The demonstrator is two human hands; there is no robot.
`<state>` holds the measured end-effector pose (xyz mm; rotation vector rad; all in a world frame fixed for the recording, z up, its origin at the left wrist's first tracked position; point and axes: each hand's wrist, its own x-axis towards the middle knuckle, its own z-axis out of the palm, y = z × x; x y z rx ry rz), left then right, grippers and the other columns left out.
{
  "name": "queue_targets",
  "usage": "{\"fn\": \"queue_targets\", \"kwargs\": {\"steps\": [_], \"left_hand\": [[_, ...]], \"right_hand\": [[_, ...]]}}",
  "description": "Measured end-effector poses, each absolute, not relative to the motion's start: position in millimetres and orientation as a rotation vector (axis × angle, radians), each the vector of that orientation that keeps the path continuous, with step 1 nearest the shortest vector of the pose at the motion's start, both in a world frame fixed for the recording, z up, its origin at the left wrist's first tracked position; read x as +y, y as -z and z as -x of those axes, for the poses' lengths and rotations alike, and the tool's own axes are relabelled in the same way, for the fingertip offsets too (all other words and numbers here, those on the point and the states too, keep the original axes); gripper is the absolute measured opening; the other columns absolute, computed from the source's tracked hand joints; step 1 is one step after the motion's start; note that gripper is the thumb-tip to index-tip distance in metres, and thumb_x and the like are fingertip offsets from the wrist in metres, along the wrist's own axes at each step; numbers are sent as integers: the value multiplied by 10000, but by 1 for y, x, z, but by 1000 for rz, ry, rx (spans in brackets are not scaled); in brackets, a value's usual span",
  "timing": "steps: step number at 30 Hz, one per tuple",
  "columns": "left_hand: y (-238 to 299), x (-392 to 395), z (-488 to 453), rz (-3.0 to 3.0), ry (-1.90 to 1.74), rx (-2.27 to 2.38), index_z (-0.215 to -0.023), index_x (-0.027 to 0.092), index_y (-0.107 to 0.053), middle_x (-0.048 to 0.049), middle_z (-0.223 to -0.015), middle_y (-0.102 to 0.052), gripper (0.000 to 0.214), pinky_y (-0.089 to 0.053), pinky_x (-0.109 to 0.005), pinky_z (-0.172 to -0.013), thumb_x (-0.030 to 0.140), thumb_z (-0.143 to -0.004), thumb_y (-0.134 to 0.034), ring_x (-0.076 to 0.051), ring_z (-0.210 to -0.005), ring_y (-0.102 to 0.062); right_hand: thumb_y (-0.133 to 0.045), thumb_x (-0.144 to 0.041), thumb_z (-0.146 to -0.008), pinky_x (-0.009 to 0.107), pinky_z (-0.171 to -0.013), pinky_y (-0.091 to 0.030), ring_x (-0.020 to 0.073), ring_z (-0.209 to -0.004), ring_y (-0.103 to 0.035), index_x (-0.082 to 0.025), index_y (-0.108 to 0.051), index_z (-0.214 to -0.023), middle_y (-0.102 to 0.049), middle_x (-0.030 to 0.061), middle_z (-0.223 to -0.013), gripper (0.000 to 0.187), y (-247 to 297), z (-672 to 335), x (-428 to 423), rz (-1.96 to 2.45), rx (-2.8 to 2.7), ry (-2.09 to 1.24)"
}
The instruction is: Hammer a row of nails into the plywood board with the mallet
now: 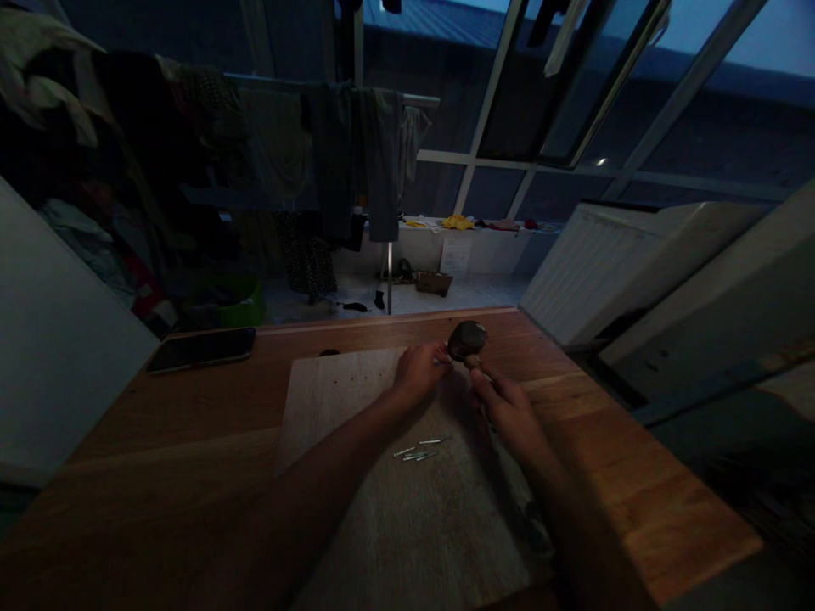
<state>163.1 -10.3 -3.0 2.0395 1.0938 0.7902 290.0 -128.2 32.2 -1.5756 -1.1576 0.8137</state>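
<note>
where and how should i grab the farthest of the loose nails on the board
Probably best pinched mid-shaft from above: the farthest nail lies flat and crosswise on the board, so thumb and finger could straddle its thin shank. The other nails lie on its near side, while bare board beyond it leaves finger room.

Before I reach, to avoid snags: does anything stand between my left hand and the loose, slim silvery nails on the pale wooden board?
Nothing visible does: only bare board lies between your left hand and the nails. The dark-headed mallet, in your right hand, sits aside.
</note>
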Motion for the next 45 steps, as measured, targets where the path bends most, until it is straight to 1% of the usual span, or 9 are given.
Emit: {"fn": "queue_targets", "kwargs": {"steps": [7,10,12,14,17,26,32,38,45], "left_hand": [[1,-8,-157,-2062,-825,1061,-1057,189,-693,-51,-1083,-712,292,-507,-301,-867,249,-783,-775,-206,-957,-673],[-21,-15,-139,-2287,-621,900,-905,189,-688,-47,-1032,-665,199,-503,-298,-827,269,-748,-782,-208,-938,-644],[-37,-26,-125,-2452,-268,620,-779,201,-688,-17,-856,-654,135,-490,-293,-744,257,-710,-790,-197,-802,-630],[-50,-40,-114,-2495,-60,496,-683,208,-685,-8,-733,-631,171,-471,-300,-676,316,-677,-817,-190,-688,-600],[-58,-58,-111,-2558,74,529,-602,211,-680,-40,-716,-647,217,-456,-317,-643,353,-660,-834,-211,-668,-602],[-68,-64,-115,-2703,275,500,-795,174,-735,-93,-966,-703,137,-492,-320,-714,308,-794,-707,-223,-823,-642],[-58,-35,-110,-2530,-26,616,-770,169,-688,-30,-793,-696,38,-445,-267,-650,196,-780,-662,-167,-719,-622],[-10,-7,-122,-1944,-843,857,-1084,178,-659,-9,-827,-739,244,-496,-237,-715,144,-844,-632,-149,-772,-682],[5,-2,-129,-1894,-1016,831,-864,170,-732,-44,-896,-773,71,-543,-299,-862,172,-839,-665,-184,-864,-711]], "right_hand": [[-704,-741,-694,231,-318,-353,103,-345,-451,-225,-582,-761,-511,-67,-531,534,-26,-294,-124,1484,-1017,-933],[-714,-741,-694,222,-304,-346,96,-337,-444,-229,-548,-720,-499,-72,-528,538,-26,-296,-123,1461,-961,-936],[-707,-730,-709,218,-303,-352,91,-342,-444,-228,-549,-724,-500,-74,-532,527,-27,-297,-123,1462,-960,-934],[-703,-721,-713,219,-302,-358,91,-346,-445,-227,-557,-742,-504,-76,-537,515,-29,-296,-124,1473,-966,-936],[-708,-714,-703,223,-301,-364,91,-343,-443,-229,-557,-749,-495,-82,-531,510,-30,-295,-124,1478,-970,-952],[-738,-721,-664,211,-289,-357,85,-320,-440,-215,-582,-769,-504,-86,-511,540,-22,-296,-121,1449,-969,-970],[-739,-735,-637,216,-273,-358,88,-307,-443,-219,-575,-761,-495,-93,-507,556,-28,-293,-121,1449,-956,-959],[-718,-743,-647,211,-284,-350,90,-312,-461,-214,-578,-794,-521,-87,-511,567,-27,-290,-122,1470,-948,-921],[-728,-659,-651,219,-283,-353,95,-306,-454,-216,-584,-876,-522,-101,-512,517,-33,-284,-123,1430,-957,-956]]}}
